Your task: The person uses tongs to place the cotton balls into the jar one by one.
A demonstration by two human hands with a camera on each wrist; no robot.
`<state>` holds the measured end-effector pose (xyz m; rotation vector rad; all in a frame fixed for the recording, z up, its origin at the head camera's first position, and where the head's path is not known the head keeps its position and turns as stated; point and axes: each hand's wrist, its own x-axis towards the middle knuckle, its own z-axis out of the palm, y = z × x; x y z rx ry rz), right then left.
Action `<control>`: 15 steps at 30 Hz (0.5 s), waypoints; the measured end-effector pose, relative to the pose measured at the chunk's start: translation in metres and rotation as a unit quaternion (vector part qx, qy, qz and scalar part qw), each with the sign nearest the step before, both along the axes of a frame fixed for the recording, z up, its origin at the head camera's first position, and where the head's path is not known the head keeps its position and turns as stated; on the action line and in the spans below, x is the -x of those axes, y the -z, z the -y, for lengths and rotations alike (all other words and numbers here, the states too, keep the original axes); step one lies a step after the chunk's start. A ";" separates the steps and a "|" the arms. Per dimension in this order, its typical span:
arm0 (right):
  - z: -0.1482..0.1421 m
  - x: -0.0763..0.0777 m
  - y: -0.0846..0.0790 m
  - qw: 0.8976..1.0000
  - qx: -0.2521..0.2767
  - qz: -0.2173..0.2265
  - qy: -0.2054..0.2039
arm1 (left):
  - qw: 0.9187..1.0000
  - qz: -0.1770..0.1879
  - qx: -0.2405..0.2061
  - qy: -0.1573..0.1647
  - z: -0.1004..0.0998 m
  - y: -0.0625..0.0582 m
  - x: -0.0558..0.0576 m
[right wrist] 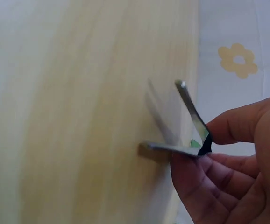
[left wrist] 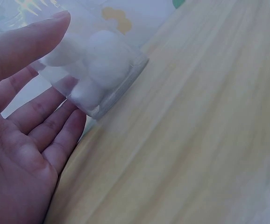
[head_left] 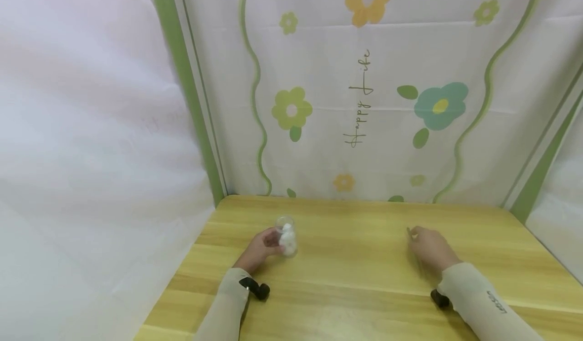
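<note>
A clear jar [head_left: 287, 241] with white cotton balls [left wrist: 104, 58] in it stands on the table at the left. My left hand [head_left: 261, 250] grips its side, with the thumb in front and the fingers behind. Over at the right, my right hand [head_left: 430, 247] pinches small metal tweezers [right wrist: 191, 109] between thumb and fingers. Their two arms spread apart in a V, the tips pointing away from the hand, with nothing between them. In the head view the tweezers show only as a thin dark sliver.
The wooden table [head_left: 350, 270] ends at a flower-printed curtain [head_left: 319, 68] along its back edge. White cloth [head_left: 91, 154] hangs at the left side. A dark camera strap [head_left: 255, 288] is on the left wrist, another dark mount [head_left: 439, 299] on the right.
</note>
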<state>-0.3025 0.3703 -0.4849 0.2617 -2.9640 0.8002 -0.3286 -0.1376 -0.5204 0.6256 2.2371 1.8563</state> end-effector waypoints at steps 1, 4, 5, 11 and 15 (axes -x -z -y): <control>0.000 0.000 -0.001 1.000 -0.001 0.002 0.002 | 1.000 0.000 0.001 0.000 0.000 0.000 0.000; 0.000 0.001 -0.003 1.000 -0.012 0.007 0.008 | 1.000 -0.006 0.001 0.001 0.001 -0.001 0.002; 0.001 0.001 -0.004 1.000 -0.016 0.009 0.011 | 1.000 -0.010 0.001 0.002 0.001 -0.001 0.002; 0.006 0.002 -0.007 0.999 -0.036 0.017 0.017 | 1.000 -0.004 0.001 0.006 0.002 0.000 0.004; 0.008 0.002 -0.009 0.998 -0.047 0.026 0.015 | 1.000 -0.002 0.002 0.005 0.002 0.001 0.003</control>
